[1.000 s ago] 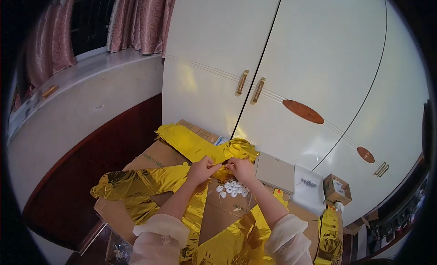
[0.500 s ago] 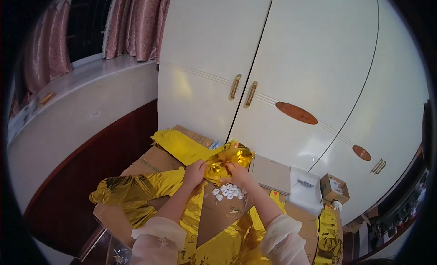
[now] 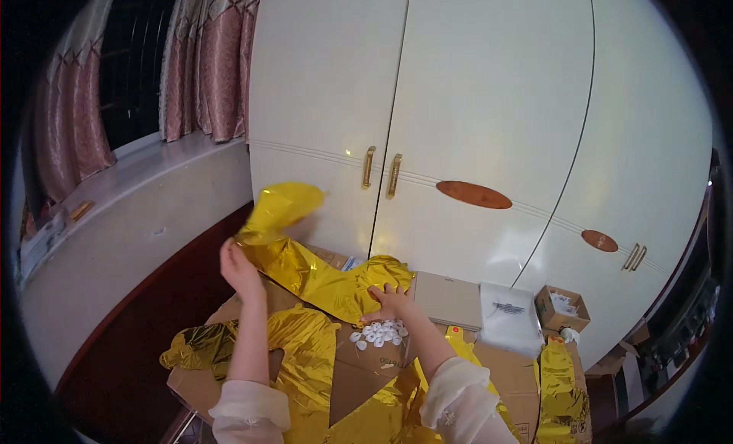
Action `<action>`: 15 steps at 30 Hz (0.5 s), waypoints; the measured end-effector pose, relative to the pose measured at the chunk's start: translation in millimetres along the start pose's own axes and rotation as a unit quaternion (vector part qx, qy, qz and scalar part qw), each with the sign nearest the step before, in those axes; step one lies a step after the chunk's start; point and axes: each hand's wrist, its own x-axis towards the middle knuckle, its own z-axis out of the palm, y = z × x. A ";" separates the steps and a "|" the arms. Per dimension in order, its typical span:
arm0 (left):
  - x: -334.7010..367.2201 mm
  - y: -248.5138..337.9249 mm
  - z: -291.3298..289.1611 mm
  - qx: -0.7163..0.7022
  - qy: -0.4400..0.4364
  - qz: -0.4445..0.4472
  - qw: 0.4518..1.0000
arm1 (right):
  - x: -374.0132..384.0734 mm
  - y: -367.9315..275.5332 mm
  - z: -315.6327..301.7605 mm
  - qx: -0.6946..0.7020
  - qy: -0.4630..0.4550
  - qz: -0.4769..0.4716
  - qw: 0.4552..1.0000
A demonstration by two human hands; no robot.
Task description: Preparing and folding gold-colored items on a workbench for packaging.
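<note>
Saw gold foil balloon [image 3: 305,274] stretched flat along far edge of cardboard [image 3: 353,379], mirror-bright, creased, darker amber in folds. Noted left end raised above far-left corner, flipped up, paler yellow and blurred. Pinched foil edge there with left hand [image 3: 240,272], fingers narrowed on it. Laid right hand [image 3: 391,300] on crumpled right end, fingers spread wide over foil. Spotted small white rolls [image 3: 378,333] heaped just beside right hand, on nearer side. Logged more gold foil [image 3: 305,345] over left and near edges, wrinkled; gray-beige board [image 3: 447,299] at far edge, open carton [image 3: 567,322] at far-right corner.
</note>
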 end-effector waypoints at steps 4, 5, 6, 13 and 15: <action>65.2 45.1 -3.7 -0.016 0.043 0.032 0.998 | -8.2 -0.9 -5.6 -0.038 -0.002 0.017 0.999; 79.0 70.5 -7.2 -0.059 0.036 0.044 0.997 | -11.7 -3.6 -8.5 -0.053 0.003 0.018 0.998; 92.6 88.5 -10.4 -0.102 0.029 0.055 0.993 | -14.2 -6.5 -9.0 -0.069 0.008 0.019 0.997; 128.3 200.8 -52.6 -0.159 -0.077 0.085 0.981 | -41.4 -33.2 -24.1 -0.089 0.121 -0.059 0.987; 98.2 211.4 -57.1 -0.043 -0.163 0.101 0.980 | -75.9 -42.1 -46.6 0.012 0.188 -0.108 0.976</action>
